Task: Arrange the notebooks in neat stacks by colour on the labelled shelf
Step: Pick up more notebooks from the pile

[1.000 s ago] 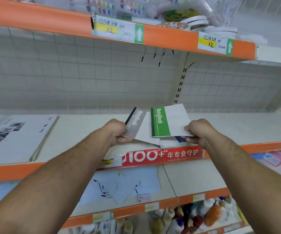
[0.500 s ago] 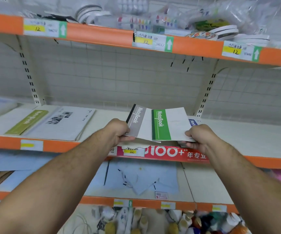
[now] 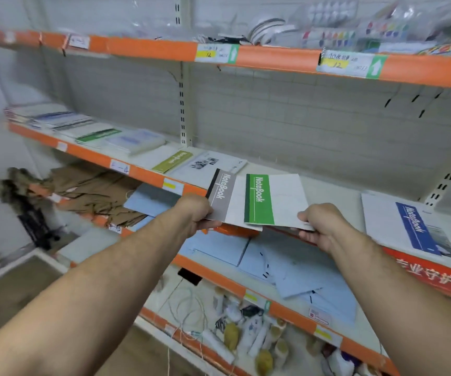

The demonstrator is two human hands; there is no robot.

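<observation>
**Two thin notebooks, held at the shelf front**

Items: one grey-banded white paper notebook (image 3: 223, 196) and one green-banded white paper notebook (image 3: 259, 199), overlapped, with the green one on top. Whether more sheets lie beneath them, I cannot tell.

Location: in the air just before the orange front edge of the white middle shelf (image 3: 333, 191), not resting on it.

Hold: the left hand (image 3: 196, 213) has its fingers curled round the grey notebook's near left corner. The right hand (image 3: 319, 226) pinches the near right corner of the green notebook's white cover.

Handling, as I judge it: light, thin and floppy. The covers look smooth, so the two are likely to slide over each other. Held by a corner they may sag, and the banded bound edge looks the firmer place to grip.

Room: a bare stretch of shelf lies straight ahead. It sits between the olive-banded notebook (image 3: 173, 161) to the left and the blue-banded notebook (image 3: 414, 226) to the right, which are well apart. The orange-edged upper shelf (image 3: 273, 58) sits high above, so there is free height. A red printed strip (image 3: 430, 272) runs along the shelf front by the right wrist and could snag a dragged corner.
</observation>
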